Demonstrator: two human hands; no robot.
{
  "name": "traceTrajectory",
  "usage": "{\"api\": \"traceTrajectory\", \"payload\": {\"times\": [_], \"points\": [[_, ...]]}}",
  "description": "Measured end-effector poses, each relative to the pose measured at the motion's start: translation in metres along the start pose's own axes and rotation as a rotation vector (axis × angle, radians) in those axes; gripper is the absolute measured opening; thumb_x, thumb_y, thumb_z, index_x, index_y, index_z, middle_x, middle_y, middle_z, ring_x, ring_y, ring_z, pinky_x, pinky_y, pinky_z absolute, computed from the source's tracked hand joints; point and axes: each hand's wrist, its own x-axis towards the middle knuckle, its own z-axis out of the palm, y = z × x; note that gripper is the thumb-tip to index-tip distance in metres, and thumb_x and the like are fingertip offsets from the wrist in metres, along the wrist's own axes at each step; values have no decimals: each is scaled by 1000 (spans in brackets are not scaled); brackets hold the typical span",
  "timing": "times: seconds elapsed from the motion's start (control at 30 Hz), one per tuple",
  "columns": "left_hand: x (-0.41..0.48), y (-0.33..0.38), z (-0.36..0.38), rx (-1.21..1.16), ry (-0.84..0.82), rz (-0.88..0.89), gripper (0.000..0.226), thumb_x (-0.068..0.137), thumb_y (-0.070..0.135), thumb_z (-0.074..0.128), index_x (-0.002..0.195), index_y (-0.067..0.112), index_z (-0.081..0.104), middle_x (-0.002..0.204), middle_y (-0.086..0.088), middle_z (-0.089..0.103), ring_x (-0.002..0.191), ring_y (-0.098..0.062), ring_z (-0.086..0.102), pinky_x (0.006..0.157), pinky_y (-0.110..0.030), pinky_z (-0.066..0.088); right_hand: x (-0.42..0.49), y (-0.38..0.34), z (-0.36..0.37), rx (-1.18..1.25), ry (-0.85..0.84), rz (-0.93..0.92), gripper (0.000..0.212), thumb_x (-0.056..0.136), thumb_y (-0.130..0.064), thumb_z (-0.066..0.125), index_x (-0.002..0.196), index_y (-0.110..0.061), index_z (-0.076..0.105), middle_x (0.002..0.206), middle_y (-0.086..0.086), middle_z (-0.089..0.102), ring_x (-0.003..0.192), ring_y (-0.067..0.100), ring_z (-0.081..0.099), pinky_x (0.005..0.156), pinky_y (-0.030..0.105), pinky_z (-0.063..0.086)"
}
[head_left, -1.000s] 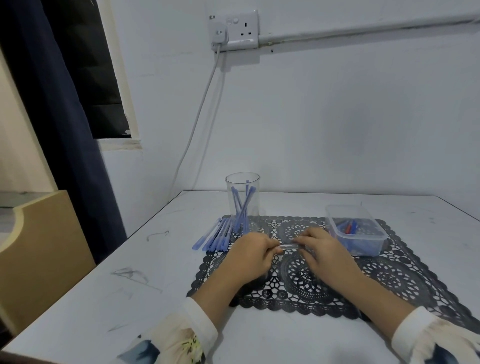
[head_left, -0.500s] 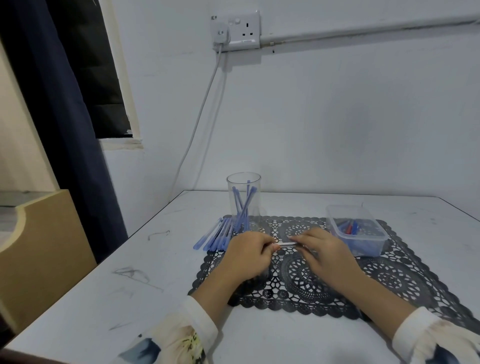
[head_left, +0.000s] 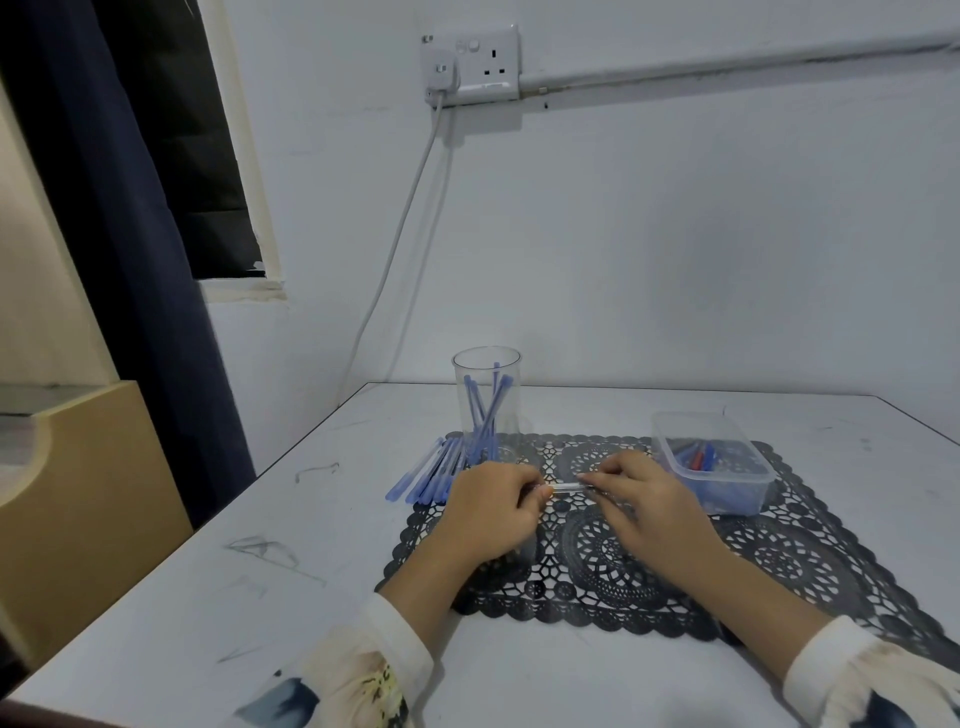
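My left hand (head_left: 491, 512) and my right hand (head_left: 649, 506) hold one clear pen barrel (head_left: 566, 487) between them, each pinching an end just above the black lace mat (head_left: 769, 566). Only the short middle stretch of the barrel shows. Behind my left hand stands a clear plastic cup (head_left: 487, 405) with several blue pens upright in it. A row of blue pens (head_left: 426, 475) lies flat on the table left of the cup. A clear plastic box (head_left: 711, 462) with blue and red pen parts sits on the mat right of my right hand.
The white table (head_left: 311, 561) runs to an edge on the left, with a wooden piece of furniture (head_left: 78, 499) and a dark curtain (head_left: 130, 234) beyond. A wall socket (head_left: 470, 62) with a cable hanging down is on the wall behind.
Both hands stay together on the clear barrel over the mat; no clear shift of hands or objects.
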Motion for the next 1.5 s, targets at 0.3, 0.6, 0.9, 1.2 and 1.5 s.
{"api": "traceTrajectory", "payload": {"times": [0.3, 0.6, 0.9, 1.2, 1.5], "points": [[1, -1, 0, 17, 49, 56, 22, 91, 36, 51, 94, 23, 68, 76, 5, 66, 70, -9, 54, 64, -24, 41, 1, -2, 0, -49, 49, 4, 14, 77, -19, 71, 89, -14, 75, 80, -3, 63, 67, 9, 58, 58, 12, 41], [0, -2, -1, 6, 102, 107, 21, 90, 34, 53, 94, 22, 69, 79, 6, 67, 75, -11, 57, 71, -27, 47, 1, -1, 0, -98, -6, -4, 16, 75, -9, 75, 90, -14, 71, 82, -4, 66, 71, 11, 61, 60, 13, 42], [0, -5, 2, -4, 91, 107, 21, 89, 35, 54, 96, 23, 69, 83, 7, 68, 78, -9, 57, 73, -26, 47, 4, -3, -3, -158, -83, -92, 23, 66, -5, 79, 85, -13, 69, 78, -3, 66, 68, 11, 62, 58, 14, 46], [0, -6, 3, -33, 66, 88, 19, 90, 33, 53, 92, 22, 69, 76, 5, 66, 71, -9, 55, 68, -26, 44, 3, 2, -5, -90, -156, -130, 21, 75, -4, 61, 95, -8, 66, 81, 1, 62, 72, 13, 58, 74, 13, 38], [-1, -8, 4, -64, 44, 86, 18, 89, 31, 54, 89, 22, 69, 71, 4, 66, 66, -8, 54, 62, -22, 38, 4, -3, -9, -10, -211, -105, 20, 81, -9, 55, 98, -7, 66, 77, -1, 59, 69, 8, 54, 66, 16, 45]]}}
